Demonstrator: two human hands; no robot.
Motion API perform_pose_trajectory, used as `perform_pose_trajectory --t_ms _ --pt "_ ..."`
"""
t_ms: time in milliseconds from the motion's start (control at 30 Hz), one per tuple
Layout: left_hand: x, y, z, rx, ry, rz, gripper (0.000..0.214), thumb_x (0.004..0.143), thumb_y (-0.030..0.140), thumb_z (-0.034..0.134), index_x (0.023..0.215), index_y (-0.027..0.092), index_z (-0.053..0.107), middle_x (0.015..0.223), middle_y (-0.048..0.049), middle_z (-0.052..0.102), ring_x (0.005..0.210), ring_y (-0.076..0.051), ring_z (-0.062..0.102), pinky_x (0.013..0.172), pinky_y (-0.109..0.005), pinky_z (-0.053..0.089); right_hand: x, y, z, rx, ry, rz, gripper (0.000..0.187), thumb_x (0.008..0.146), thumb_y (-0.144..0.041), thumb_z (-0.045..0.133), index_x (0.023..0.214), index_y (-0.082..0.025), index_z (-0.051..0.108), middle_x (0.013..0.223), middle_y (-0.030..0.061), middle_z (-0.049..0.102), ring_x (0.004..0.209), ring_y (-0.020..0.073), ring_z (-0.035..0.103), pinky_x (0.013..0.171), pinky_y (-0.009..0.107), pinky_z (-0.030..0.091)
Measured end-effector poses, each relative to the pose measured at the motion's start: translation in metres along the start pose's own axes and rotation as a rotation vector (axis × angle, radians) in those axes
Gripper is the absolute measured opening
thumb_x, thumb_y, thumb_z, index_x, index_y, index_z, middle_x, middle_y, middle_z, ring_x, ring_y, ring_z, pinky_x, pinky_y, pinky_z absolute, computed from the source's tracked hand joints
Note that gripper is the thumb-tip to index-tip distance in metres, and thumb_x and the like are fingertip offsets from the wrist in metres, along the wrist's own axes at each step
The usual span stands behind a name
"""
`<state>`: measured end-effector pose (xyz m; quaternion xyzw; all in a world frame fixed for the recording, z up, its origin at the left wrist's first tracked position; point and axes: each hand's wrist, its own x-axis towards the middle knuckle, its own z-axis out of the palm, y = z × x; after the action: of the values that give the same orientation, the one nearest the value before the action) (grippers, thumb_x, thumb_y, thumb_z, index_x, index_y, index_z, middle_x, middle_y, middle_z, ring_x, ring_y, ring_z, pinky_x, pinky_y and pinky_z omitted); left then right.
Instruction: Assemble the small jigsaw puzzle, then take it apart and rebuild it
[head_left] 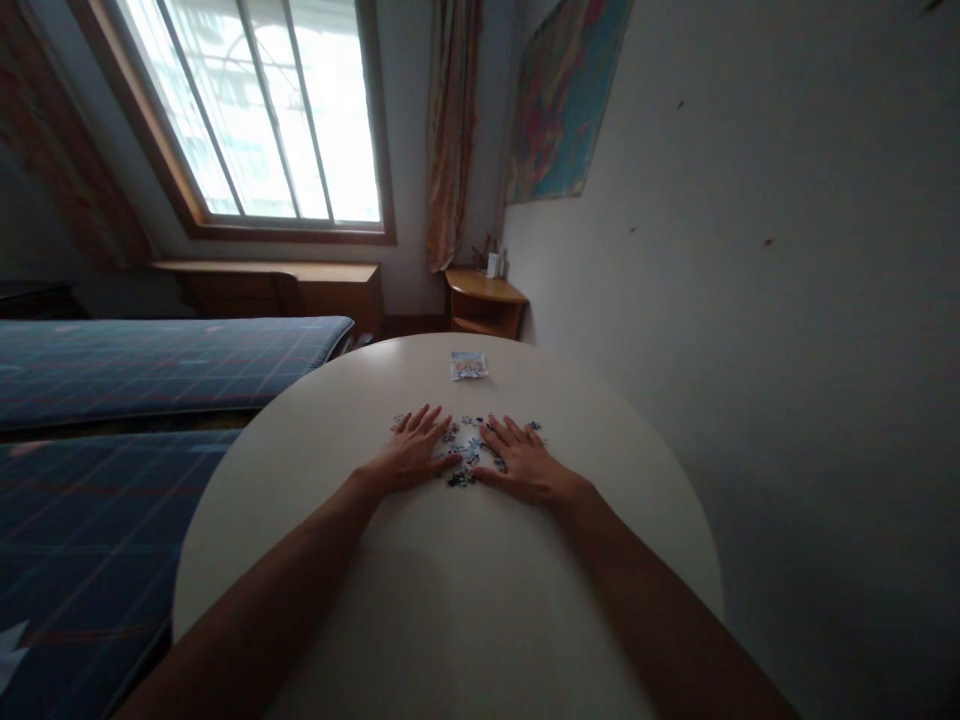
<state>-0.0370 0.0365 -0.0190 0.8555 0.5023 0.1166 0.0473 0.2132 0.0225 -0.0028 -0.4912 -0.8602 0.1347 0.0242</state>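
Observation:
Many small jigsaw puzzle pieces (469, 450) lie loose in a patch on the round white table (465, 590). My left hand (410, 452) rests palm down over the left side of the patch, its fingers spread. On the right side, my right hand (520, 461) lies flat over more pieces with its fingers apart. Some pieces show between the hands and past the fingertips; others are hidden under the palms. Beyond the hands lies a small picture packet (469, 366) with a printed scene on it.
A mattress with a blue checked cover (150, 365) stands left of the table. A white wall (787, 350) runs close along the right. At the back are a wooden corner shelf (487, 288), a desk (330, 275) and a bright window (262, 110).

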Motion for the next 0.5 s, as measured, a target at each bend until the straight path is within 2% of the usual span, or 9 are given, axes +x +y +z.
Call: perform_pose_trajectory --t_ms 100,300,500 --pt "0.002 0.002 0.004 -0.024 0.041 -0.074 0.069 0.093 0.061 0.039 0.148 0.019 0.036 0.157 -0.0114 0.030 0.147 -0.030 0.019 0.118 -0.049 0.018 -0.002 -0.004 -0.002 -0.004 -0.006 -0.042 0.093 0.083 -0.083 0.025 0.156 -0.025 0.016 0.163 0.0075 0.006 0.150 0.0313 -0.001 0.117 0.053 -0.003" --pt "0.009 0.006 0.009 -0.090 0.156 -0.138 0.056 0.094 0.048 0.045 0.140 0.016 0.046 0.149 -0.0124 0.045 0.140 -0.028 0.036 0.116 -0.044 0.027 -0.002 -0.023 -0.001 -0.045 0.025 -0.174 0.093 0.083 -0.082 0.027 0.155 -0.023 0.021 0.162 0.0082 0.014 0.149 0.0326 0.001 0.118 0.052 0.003" --pt "0.013 0.003 0.010 -0.096 0.233 -0.217 0.043 0.093 0.034 0.048 0.132 0.018 0.052 0.145 -0.0104 0.049 0.138 -0.027 0.039 0.115 -0.044 0.030 -0.001 -0.027 0.002 -0.060 0.051 -0.086 0.097 0.085 -0.081 0.020 0.155 -0.014 0.018 0.162 0.0127 0.015 0.149 0.0326 0.005 0.119 0.050 0.005"
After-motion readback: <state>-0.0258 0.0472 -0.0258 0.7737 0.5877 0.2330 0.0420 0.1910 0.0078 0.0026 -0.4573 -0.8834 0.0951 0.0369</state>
